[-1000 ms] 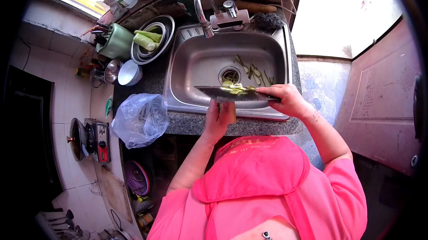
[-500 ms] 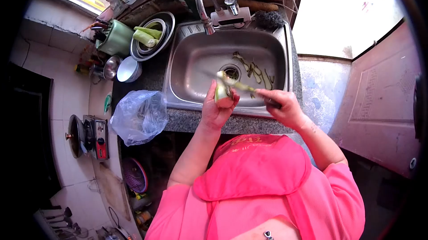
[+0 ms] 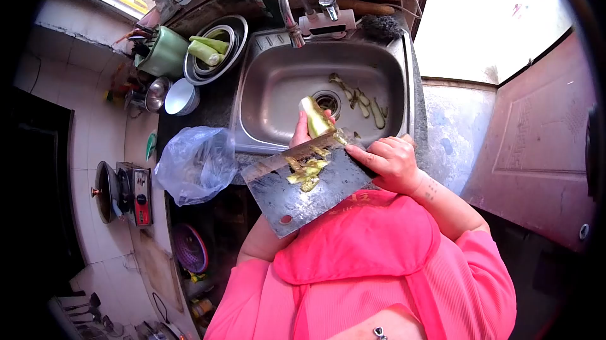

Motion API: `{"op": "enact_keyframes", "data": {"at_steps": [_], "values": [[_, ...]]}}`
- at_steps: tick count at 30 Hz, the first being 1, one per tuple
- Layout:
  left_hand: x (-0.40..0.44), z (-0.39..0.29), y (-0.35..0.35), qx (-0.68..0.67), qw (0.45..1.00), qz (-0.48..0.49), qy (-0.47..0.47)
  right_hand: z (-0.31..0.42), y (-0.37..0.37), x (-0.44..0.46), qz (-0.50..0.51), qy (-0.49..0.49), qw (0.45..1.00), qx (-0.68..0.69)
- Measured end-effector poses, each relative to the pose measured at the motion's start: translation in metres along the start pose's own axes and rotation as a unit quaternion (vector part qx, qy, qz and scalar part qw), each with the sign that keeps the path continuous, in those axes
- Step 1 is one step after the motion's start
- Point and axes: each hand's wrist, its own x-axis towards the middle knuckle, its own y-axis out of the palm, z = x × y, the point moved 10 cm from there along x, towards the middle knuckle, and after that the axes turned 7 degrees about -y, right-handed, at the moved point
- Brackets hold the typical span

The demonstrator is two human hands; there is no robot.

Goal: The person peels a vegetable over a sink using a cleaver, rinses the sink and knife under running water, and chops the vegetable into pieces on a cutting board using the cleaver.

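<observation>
A pale green vegetable piece is held in my left hand over the sink's near edge; the cleaver hides part of this hand. My right hand is closed round the cleaver's handle, index finger stretched along the blade. The broad dark cleaver blade lies nearly flat toward the camera, its upper edge by the vegetable. Several peelings stick to the blade. More peel strips lie in the steel sink, right of the drain.
Left of the sink, a metal bowl holds cut green pieces. A white bowl and a clear plastic bag sit on the counter. The faucet stands behind the sink, with a dark scrubber to its right.
The cleaver has swung from edge-on over the sink to broad side up, nearer my body, with peelings on it. My left hand now shows the vegetable, tilted beside the blade.
</observation>
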Motion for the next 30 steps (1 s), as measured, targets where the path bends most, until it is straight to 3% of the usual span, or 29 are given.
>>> {"op": "enact_keyframes", "data": {"at_steps": [4, 7, 10, 13, 17, 20, 23, 24, 30], "values": [[-0.002, -0.007, 0.010, -0.045, 0.998, 0.030, 0.033, -0.001, -0.002, 0.001, -0.018, 0.002, 1.000, -0.017], [-0.022, 0.018, 0.053, -0.049, 0.988, 0.132, -0.057, -0.002, -0.004, 0.002, -0.019, 0.003, 1.000, -0.013], [-0.031, 0.021, 0.058, 0.003, 0.997, 0.015, -0.075, -0.003, -0.005, 0.003, -0.022, 0.009, 1.000, -0.009], [-0.024, 0.012, 0.043, 0.078, 0.995, 0.023, -0.055, -0.006, -0.005, 0.002, -0.023, 0.016, 1.000, -0.012], [-0.019, -0.003, 0.037, 0.107, 0.988, 0.105, -0.020, -0.009, -0.005, 0.000, -0.029, 0.017, 0.999, -0.010], [-0.005, -0.010, 0.023, 0.010, 1.000, 0.009, 0.018, -0.006, -0.009, 0.002, -0.027, 0.009, 1.000, -0.008], [-0.014, 0.001, 0.045, -0.026, 0.995, 0.091, 0.018, -0.003, -0.013, 0.006, -0.038, -0.003, 0.999, -0.013], [-0.013, -0.002, 0.043, -0.041, 0.996, 0.065, 0.033, -0.003, -0.014, 0.006, -0.044, -0.007, 0.999, -0.016], [-0.018, -0.026, 0.028, 0.158, 0.970, -0.095, 0.160, -0.003, -0.011, 0.004, -0.037, -0.015, 0.998, -0.056]]}}
